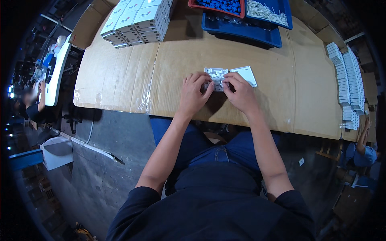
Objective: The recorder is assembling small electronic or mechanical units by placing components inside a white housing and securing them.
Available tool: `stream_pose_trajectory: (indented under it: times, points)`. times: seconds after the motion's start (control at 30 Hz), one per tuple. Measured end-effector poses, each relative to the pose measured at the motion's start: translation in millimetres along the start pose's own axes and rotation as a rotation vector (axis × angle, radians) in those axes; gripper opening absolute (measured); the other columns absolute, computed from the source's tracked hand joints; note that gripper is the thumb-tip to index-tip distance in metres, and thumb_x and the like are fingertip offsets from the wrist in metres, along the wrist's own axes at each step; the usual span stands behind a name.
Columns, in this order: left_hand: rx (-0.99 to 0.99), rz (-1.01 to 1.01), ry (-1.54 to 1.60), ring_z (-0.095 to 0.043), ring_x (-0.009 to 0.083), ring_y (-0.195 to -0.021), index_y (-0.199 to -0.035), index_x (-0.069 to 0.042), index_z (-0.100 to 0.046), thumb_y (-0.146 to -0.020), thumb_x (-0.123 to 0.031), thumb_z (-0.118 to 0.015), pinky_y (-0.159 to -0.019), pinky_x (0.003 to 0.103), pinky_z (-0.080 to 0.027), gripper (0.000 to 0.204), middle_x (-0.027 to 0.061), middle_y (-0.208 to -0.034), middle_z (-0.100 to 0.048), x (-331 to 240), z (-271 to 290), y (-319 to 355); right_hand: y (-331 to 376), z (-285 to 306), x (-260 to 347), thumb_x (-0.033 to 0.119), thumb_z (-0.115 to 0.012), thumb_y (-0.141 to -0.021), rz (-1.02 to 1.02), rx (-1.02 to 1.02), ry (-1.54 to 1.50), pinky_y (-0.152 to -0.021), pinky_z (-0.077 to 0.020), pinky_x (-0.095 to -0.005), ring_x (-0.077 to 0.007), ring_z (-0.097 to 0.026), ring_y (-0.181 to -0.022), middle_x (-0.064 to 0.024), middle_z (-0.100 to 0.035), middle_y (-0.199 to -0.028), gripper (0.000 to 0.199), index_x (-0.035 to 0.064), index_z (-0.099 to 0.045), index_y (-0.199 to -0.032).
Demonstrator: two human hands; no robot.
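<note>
In front of me a small white plastic housing (217, 72) lies on the cardboard-covered table, its inner ribs and compartments facing up. My left hand (194, 91) grips its left side with curled fingers and thumb. From the other side my right hand (240, 93) has its fingertips pinched at the housing's right edge; whether a small part sits between them is too small to tell. A flat white cover (246, 74) rests just beyond my right fingers, tilted at an angle. The fingers hide the housing's lower middle.
White boxes (138, 20) are stacked at the back left. A red tray (241, 12) of blue pieces and a blue tray (287, 25) of white pieces sit on another blue tray (241, 34). White units (350, 80) are piled at the right edge. Other people (36, 104) sit at both sides.
</note>
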State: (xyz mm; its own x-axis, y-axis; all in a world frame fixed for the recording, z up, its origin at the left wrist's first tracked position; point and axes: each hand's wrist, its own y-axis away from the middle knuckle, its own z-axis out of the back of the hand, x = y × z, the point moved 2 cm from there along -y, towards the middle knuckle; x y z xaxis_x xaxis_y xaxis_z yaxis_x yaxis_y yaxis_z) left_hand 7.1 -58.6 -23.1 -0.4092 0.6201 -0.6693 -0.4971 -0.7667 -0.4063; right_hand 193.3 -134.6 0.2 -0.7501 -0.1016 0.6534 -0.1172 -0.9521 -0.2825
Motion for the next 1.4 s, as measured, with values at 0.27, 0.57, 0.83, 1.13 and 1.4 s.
stream_pose_trajectory:
  times: [0.27, 0.57, 0.83, 1.13, 1.4]
  points:
    - [0.123, -0.01, -0.026, -0.047, 0.0332, -0.14, -0.145, -0.006, -0.049, -0.079, -0.043, -0.085, -0.12, 0.052, -0.029, 0.084, 0.0149, -0.145, -0.053, -2, 26, -16, -1, 21, -6, 0.009, -0.072, -0.088, 0.112, -0.114, 0.101, -0.095, -0.0489, -0.0408, -0.0271, -0.067, -0.107, -0.0064, -0.071, -0.114, 0.018, 0.006, -0.072, -0.106]
    - [0.245, -0.033, -0.186, -0.043, 0.0305, -0.147, -0.151, -0.005, -0.044, -0.071, -0.061, -0.084, -0.128, 0.054, -0.019, 0.106, 0.0136, -0.151, -0.051, 11, 22, -28, -96, 77, -44, 0.005, -0.071, -0.089, 0.083, -0.194, 0.1, -0.092, -0.0498, -0.0396, -0.0262, -0.07, -0.09, -0.0097, -0.072, -0.101, 0.016, 0.0046, -0.072, -0.106]
    - [0.278, -0.012, -0.181, -0.043, 0.0301, -0.147, -0.148, -0.003, -0.049, -0.075, -0.066, -0.08, -0.127, 0.054, -0.02, 0.101, 0.0136, -0.152, -0.05, 16, 24, -33, -284, 89, -88, 0.015, -0.068, -0.095, 0.033, -0.138, 0.092, -0.09, -0.0541, -0.0437, -0.0333, -0.072, -0.093, -0.0141, -0.076, -0.098, 0.024, 0.006, -0.073, -0.116]
    - [0.333, -0.004, -0.185, -0.039, 0.0281, -0.15, -0.149, -0.004, -0.048, -0.078, -0.07, -0.075, -0.129, 0.053, -0.017, 0.101, 0.0121, -0.153, -0.049, 16, 24, -37, -443, 71, -155, 0.022, -0.063, -0.1, 0.129, -0.091, 0.609, -0.103, -0.0504, -0.0499, -0.0337, -0.063, -0.123, -0.0145, -0.066, -0.128, 0.038, 0.0121, -0.065, -0.136]
    - [0.336, 0.003, -0.211, -0.039, 0.0275, -0.15, -0.149, -0.007, -0.048, -0.077, -0.072, -0.075, -0.129, 0.053, -0.019, 0.1, 0.0109, -0.153, -0.049, 19, 27, -37, -467, 56, -160, 0.016, -0.072, -0.094, 0.127, -0.091, 0.669, -0.101, -0.0509, -0.0464, -0.0348, -0.061, -0.123, -0.0156, -0.064, -0.123, 0.035, 0.0094, -0.068, -0.128]
